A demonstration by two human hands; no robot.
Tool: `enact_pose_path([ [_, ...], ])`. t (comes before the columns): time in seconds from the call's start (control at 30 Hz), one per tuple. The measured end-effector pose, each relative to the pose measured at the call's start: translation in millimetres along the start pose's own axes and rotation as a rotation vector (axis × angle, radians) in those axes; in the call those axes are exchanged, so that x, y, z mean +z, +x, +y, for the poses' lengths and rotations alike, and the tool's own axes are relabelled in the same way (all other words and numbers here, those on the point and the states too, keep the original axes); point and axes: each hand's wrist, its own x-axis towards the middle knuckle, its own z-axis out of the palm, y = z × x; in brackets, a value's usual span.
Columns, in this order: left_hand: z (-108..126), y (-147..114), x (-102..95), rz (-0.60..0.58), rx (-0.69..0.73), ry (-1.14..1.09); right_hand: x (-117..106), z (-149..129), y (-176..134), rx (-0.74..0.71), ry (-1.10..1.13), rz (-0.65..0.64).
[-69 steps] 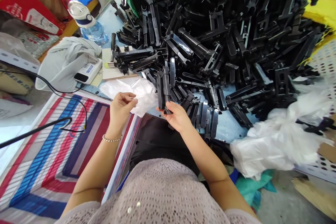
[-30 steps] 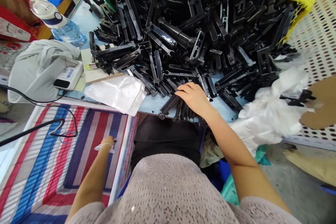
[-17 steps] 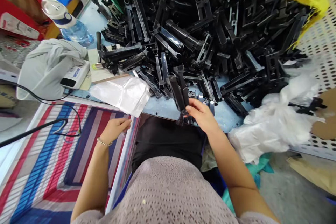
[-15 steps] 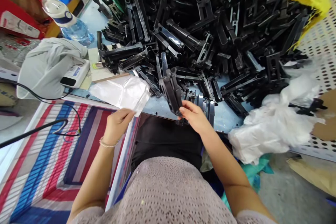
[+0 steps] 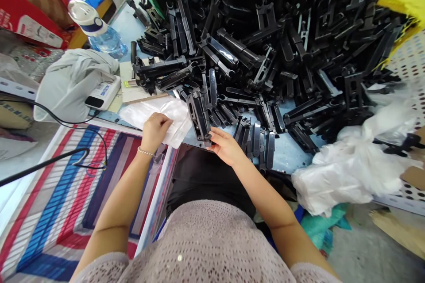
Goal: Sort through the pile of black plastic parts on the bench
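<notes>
My right hand (image 5: 227, 146) grips the lower end of a black plastic bracket-like part (image 5: 198, 112), which tilts up and away over the table edge. Fingers curled together, my left hand (image 5: 155, 131) pinches a clear white plastic bag (image 5: 177, 121) lying flat on the table's front edge. The held part's upper end is close to the right side of the bag. Just right of my right hand, several similar black parts (image 5: 256, 138) lie side by side. A big heap of the same black parts (image 5: 232, 48) fills the table behind.
A water bottle (image 5: 99, 28), a white device (image 5: 104, 92) and a light cloth (image 5: 66, 82) stand at left. A striped lined bin (image 5: 71, 194) is below left. Bundled white plastic bags (image 5: 335, 172) lie right, beside a perforated white crate (image 5: 407, 59).
My right hand has carried the black part left, nearer the bag. My left hand has moved up and slightly right, further over the bag.
</notes>
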Motion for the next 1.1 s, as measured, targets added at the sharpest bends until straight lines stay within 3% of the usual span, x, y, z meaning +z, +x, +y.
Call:
enact_pose_path([
  [0.07, 6, -1, -2.7, 0.006, -0.215, -0.25, 2, 2, 4, 0.024, 0.041, -0.019],
  [0.13, 13, -3, -6.2, -0.067, -0.338, -0.491, 4, 4, 7, 0.047, 0.083, -0.044],
  [0.23, 21, -11, -9.4, -0.151, -0.261, -0.46, 6, 6, 9, 0.072, 0.133, -0.053],
  [0.33, 29, -21, -8.0, -0.085, -0.129, -0.229, 9, 9, 13, 0.093, 0.177, -0.034],
  [0.47, 40, -34, -2.0, -0.241, -0.023, -0.279, 14, 15, 18, 0.12, 0.201, -0.105],
  [0.53, 42, -38, 1.2, -0.258, 0.027, -0.294, 14, 17, 20, 0.114, 0.19, -0.113],
  [0.67, 37, -42, 6.0, -0.099, -0.092, -0.447, 8, 15, 17, 0.075, 0.196, 0.036],
  [0.73, 35, -43, 9.0, -0.066, -0.167, -0.526, 5, 13, 12, 0.085, 0.221, 0.035],
  [0.83, 37, -45, 14.6, -0.102, -0.125, -0.501, 6, 15, 8, 0.133, 0.241, -0.054],
  [0.93, 39, -48, 16.2, -0.149, -0.055, -0.461, 8, 17, 10, 0.134, 0.224, -0.014],
  [1.03, 37, -51, 12.3, -0.065, -0.116, -0.487, 8, 15, 13, 0.102, 0.244, 0.087],
  [1.1, 37, -53, 10.4, -0.016, -0.126, -0.481, 9, 14, 13, 0.107, 0.25, 0.053],
])
